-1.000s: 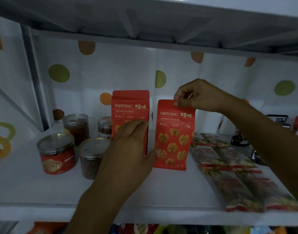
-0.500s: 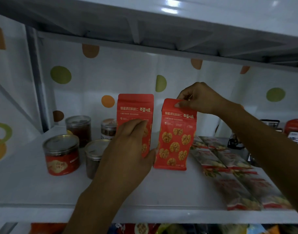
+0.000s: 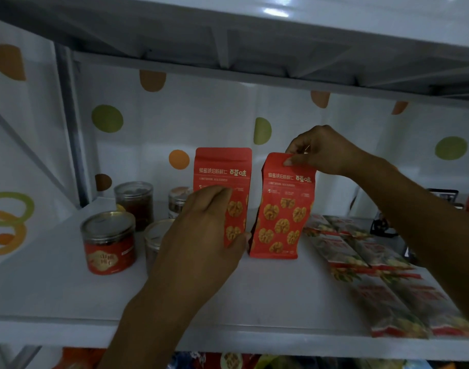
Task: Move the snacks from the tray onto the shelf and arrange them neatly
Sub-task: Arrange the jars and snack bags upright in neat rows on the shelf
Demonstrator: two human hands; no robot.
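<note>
Barely changed from half a second ago: still pinching right pouch's [image 3: 284, 214] top edge with right hand [image 3: 326, 153], clasping left pouch's [image 3: 222, 169] lower half with curled left hand [image 3: 201, 230], mid-frame.

On the white shelf [image 3: 68, 288] my left hand [image 3: 198, 235] grips the left red pouch [image 3: 222, 169] low; my right hand [image 3: 326, 150] pinches the top edge of the right red pouch [image 3: 284, 214]. The 2 stand side by side.
</note>
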